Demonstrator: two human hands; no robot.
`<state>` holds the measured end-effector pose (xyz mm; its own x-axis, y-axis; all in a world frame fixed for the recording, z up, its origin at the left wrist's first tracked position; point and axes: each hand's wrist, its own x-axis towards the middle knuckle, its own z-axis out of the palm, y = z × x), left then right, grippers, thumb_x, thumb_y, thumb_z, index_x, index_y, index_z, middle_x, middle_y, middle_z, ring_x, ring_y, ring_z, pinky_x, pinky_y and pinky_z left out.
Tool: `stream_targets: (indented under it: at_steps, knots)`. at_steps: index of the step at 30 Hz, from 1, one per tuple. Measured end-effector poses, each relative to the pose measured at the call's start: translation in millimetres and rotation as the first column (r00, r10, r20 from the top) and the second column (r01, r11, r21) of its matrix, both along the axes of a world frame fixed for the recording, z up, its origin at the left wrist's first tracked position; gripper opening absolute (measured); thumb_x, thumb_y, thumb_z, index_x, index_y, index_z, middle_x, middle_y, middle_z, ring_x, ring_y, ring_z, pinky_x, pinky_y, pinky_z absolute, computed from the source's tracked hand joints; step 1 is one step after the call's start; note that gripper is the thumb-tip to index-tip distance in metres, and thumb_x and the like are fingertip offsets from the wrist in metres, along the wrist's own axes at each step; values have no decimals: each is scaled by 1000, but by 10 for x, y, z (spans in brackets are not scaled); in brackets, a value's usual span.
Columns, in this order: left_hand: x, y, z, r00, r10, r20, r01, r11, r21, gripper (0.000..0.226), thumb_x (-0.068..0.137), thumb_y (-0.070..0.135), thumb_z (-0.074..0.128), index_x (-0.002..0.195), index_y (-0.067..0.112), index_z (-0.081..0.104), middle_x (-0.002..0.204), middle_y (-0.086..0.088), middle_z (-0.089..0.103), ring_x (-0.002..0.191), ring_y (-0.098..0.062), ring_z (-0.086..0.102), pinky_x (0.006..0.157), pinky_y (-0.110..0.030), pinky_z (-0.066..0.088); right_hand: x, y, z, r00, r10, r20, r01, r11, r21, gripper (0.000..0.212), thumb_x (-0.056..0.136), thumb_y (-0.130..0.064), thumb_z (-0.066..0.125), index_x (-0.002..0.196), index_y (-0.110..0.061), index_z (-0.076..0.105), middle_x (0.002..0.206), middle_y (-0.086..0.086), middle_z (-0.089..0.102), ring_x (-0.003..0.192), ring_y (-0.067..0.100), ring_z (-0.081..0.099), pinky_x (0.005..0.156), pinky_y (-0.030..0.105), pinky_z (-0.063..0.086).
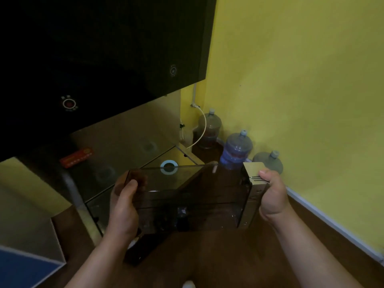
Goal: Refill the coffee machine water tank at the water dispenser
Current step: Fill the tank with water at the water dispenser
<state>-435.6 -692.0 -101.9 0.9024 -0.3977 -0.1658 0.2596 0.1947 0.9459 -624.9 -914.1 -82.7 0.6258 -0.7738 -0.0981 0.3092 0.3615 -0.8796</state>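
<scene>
While held level | water tank [187, 196]: smoky, see-through, silver end | both hands gripping

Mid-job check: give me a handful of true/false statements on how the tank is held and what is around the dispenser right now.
1. Both hands hold the water tank. True: the left hand grips its left end and the right hand its silver right end.
2. The tank is brim-full of water. False: it looks nearly empty through its dark tinted walls.
3. Three large water bottles stand on the floor by the yellow wall. True: the middle one is bluish.
4. The tank rests on the dispenser's steel tray. False: it is held in the air in front of it.
5. The dispenser's front panel is white. False: it is black.
</scene>
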Motion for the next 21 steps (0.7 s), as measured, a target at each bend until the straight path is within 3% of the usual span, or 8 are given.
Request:
stream_targets:
  at_steps: [2, 5, 8, 11, 15, 19, 21]
  knots:
    - [91, -166, -42, 1000, 28, 13, -28, 999, 37, 34, 86, 33, 54, 113, 16, 66, 113, -15, 67, 103, -25, 64, 82, -33, 51, 164, -219, 16, 999, 13, -31, -13, 1000, -11, 45, 86, -22, 36, 61, -15, 73, 59, 3, 67, 55, 18, 65, 51, 22, 52]
    - [227, -338, -60, 997, 76, -6, -75, 993, 94, 44, 76, 45, 56, 114, 25, 68, 122, -15, 67, 113, -29, 63, 100, -45, 47, 366, -498, 17, 996, 36, -80, -37, 999, 0, 38, 79, -29, 43, 66, -12, 74, 63, 8, 69, 60, 22, 66, 55, 27, 54]
    - [322, -472, -50, 995, 102, -21, -98, 983, 153, 70, 70, 53, 60, 130, 17, 62, 127, -16, 66, 117, -30, 63, 105, -48, 47, 526, -744, -29, 989, 92, -115, -87, 995, 49, 46, 90, -27, 40, 63, -11, 72, 62, 7, 69, 58, 21, 66, 56, 27, 53]
    - [355, -603, -20, 991, 136, 11, -136, 982, 133, 38, 86, 38, 54, 116, 21, 70, 119, -13, 69, 113, -29, 64, 93, -41, 48, 675, -953, -36, 978, 137, -157, -131, 990, 50, 42, 93, -26, 39, 70, -9, 71, 64, 8, 69, 59, 20, 67, 60, 29, 51]
    - [372, -766, -11, 978, 209, 6, -208, 970, 129, 47, 79, 34, 50, 117, 13, 68, 125, -20, 65, 117, -33, 61, 106, -50, 43, 931, -1275, -39, 946, 252, -202, -245, 968, 63, 41, 91, -32, 44, 70, -5, 68, 61, 11, 68, 55, 21, 66, 59, 29, 50]
    - [377, -1000, -1, 967, 252, 45, -256, 960, 112, 35, 79, 32, 48, 105, 18, 68, 116, -22, 67, 109, -40, 60, 99, -53, 45, 1192, -1637, -55, 901, 374, -220, -351, 926, 136, 60, 97, -33, 39, 51, -10, 69, 55, 8, 67, 50, 18, 65, 50, 20, 51]
    - [399, -1122, -43, 952, 299, 65, -304, 947, 102, 42, 79, 28, 47, 111, 9, 67, 113, -20, 67, 108, -35, 60, 93, -40, 49, 1315, -1817, -45, 881, 416, -224, -397, 909, 128, 57, 95, -31, 40, 51, -8, 68, 54, 9, 66, 48, 18, 65, 47, 17, 50]
